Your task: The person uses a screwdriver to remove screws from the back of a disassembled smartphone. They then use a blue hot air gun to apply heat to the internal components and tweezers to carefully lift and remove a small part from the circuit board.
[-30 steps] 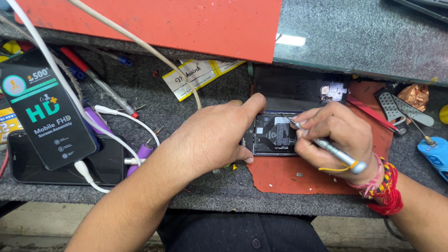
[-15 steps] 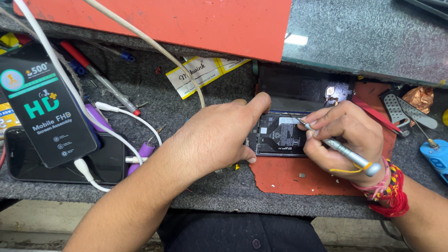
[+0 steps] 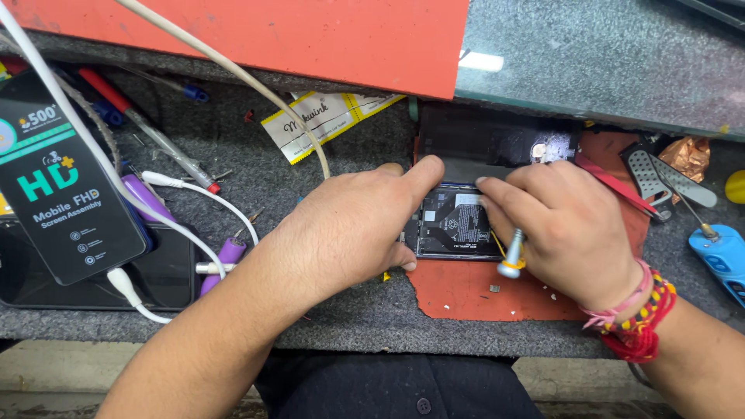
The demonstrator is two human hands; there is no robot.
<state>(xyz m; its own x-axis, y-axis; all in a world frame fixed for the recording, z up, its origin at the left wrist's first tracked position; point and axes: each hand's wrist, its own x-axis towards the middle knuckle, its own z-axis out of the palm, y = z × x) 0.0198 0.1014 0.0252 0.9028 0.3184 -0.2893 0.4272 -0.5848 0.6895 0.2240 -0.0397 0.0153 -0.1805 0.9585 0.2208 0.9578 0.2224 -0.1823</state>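
Observation:
An opened phone (image 3: 456, 223) with its dark insides showing lies on a red mat (image 3: 466, 291) on the grey bench. My left hand (image 3: 349, 225) presses on the phone's left edge, index finger stretched along its top. My right hand (image 3: 563, 225) grips a silver screwdriver (image 3: 512, 254) held nearly upright over the phone's right side; the tip is hidden by my fingers. Red and yellow thread bands circle my right wrist.
A black flat box (image 3: 66, 202) stands at left over a dark phone (image 3: 155, 279), with white cables (image 3: 178, 194) and purple plugs. Pens lie at back left. A red board (image 3: 310, 35) and glass shelf overhang the bench. Tweezers (image 3: 660, 182) and a blue tool (image 3: 718, 256) sit right.
My right hand has swung the screwdriver from lying slanted to the right to standing nearly upright, handle toward me. My left index finger has stretched further across the phone's top.

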